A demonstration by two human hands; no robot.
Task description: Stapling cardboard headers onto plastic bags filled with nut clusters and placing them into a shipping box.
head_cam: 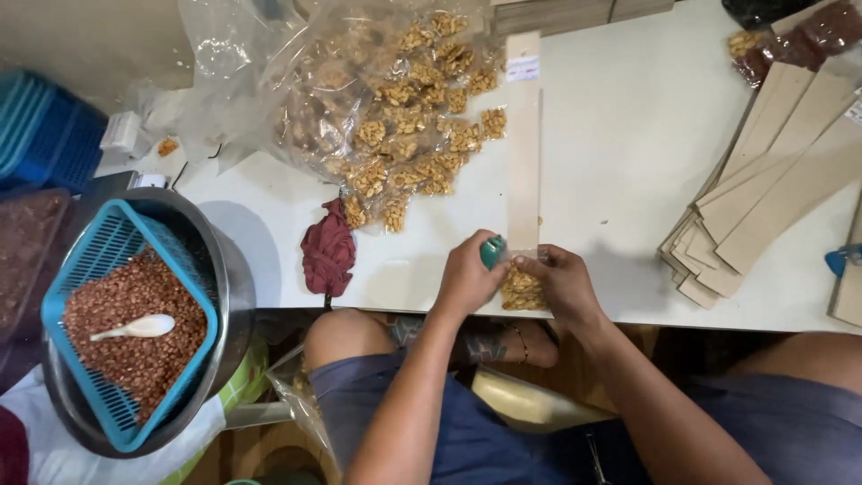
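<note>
At far left a blue mesh basket (94, 269) of red-brown peanuts (126, 319) sits in a steel bowl (229, 287), a white spoon (139, 328) lying on them. Your left hand (467, 278) is curled shut around a small teal tool (492, 252). Your right hand (561, 280) pinches a small packet of peanut brittle (521, 292) at the white table's (620, 135) near edge, below a long cardboard strip (523, 144). More strips (772, 171) are stacked to the right.
</note>
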